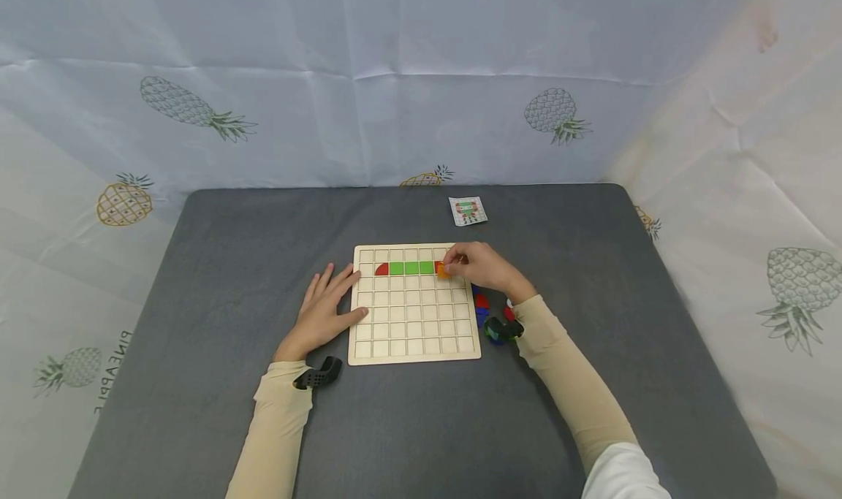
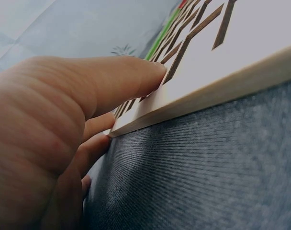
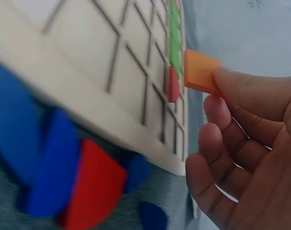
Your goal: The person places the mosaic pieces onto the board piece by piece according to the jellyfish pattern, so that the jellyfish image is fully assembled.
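A pale wooden grid board (image 1: 414,331) lies on the table. Along one of its upper rows run a red quarter-round tile (image 1: 382,269), several green square tiles (image 1: 411,268) and a red tile (image 3: 173,85) at the right end. My right hand (image 1: 483,265) pinches an orange square tile (image 3: 201,71) between thumb and forefinger, raised over the board near that red end. At the board's left edge my left hand (image 1: 324,316) rests with fingers spread, its thumb (image 2: 131,79) on the wooden rim.
Blue and red loose pieces (image 1: 482,305) lie beside the board's right edge, partly under the right wrist. A small card (image 1: 468,211) with a coloured grid pattern lies behind the board. Pineapple-print cloth (image 1: 368,134) hangs around the dark grey table (image 1: 217,280).
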Tool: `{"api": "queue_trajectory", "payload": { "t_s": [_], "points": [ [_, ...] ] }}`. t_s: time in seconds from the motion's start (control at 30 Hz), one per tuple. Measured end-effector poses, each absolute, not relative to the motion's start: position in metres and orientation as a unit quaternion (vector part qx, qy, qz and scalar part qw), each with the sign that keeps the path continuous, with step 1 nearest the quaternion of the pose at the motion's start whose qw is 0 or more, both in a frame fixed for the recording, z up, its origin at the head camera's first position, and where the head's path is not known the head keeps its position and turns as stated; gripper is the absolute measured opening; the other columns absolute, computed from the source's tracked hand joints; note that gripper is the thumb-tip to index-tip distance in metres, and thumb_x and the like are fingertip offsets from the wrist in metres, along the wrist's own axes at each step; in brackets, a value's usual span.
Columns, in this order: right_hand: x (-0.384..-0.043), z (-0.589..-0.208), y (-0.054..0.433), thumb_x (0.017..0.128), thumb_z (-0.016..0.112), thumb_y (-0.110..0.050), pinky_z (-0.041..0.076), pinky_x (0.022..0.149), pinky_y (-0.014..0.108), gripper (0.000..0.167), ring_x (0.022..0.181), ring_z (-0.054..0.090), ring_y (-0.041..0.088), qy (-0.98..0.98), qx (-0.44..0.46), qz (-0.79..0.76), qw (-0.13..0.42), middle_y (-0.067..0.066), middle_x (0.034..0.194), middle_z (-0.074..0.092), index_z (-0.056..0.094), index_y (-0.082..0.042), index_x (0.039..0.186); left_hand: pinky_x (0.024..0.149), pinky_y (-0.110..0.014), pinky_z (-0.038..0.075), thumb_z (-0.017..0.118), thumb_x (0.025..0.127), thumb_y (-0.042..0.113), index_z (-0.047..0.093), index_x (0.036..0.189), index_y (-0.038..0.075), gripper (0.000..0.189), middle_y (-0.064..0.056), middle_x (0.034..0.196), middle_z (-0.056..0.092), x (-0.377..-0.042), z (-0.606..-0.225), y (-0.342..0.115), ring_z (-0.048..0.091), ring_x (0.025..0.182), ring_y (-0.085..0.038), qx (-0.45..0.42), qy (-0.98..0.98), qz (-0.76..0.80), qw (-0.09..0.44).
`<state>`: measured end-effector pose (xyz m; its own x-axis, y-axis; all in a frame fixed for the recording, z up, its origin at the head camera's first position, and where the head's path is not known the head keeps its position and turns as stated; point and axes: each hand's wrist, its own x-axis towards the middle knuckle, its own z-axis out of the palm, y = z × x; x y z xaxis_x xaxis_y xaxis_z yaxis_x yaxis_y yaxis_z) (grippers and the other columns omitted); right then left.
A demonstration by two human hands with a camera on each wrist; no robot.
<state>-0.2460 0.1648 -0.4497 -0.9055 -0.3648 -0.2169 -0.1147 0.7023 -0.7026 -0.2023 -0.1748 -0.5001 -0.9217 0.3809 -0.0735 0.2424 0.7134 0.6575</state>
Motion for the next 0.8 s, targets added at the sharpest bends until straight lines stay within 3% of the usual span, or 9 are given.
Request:
{"api": "queue_trajectory", "payload": {
  "t_s": [0.33,0.8],
  "points": [
    [-0.244,-0.459,0.163,0.101,0.062,-0.017,0.048,0.069,0.027,0.015,0.082,0.057,0.019,0.903,-0.127,-0.362,0.192,0.008,0.100,0.068,0.070,-0.008,0.110,0.129,-0.054,-0.006,0.073,0.091,0.034,0.038,0.158,0.014,0.078,-0.011,0.168,0.027,-0.203,-0.502,-0.176,0.001,0.160,-0.036,0.168,0.921,0.337,0.102],
    [-0.245,-0.462,0.160,0.099,0.066,-0.019,0.047,0.067,0.026,0.012,0.074,0.056,0.015,0.906,-0.125,-0.356,0.191,0.005,0.090,0.069,0.073,-0.010,0.103,0.129,-0.055,-0.006,0.073,0.091,0.034,0.037,0.158,0.014,0.079,-0.011,0.169,0.026,-0.203,-0.501,-0.176,0.001,0.160,-0.037,0.171,0.920,0.336,0.103]
  ]
}}
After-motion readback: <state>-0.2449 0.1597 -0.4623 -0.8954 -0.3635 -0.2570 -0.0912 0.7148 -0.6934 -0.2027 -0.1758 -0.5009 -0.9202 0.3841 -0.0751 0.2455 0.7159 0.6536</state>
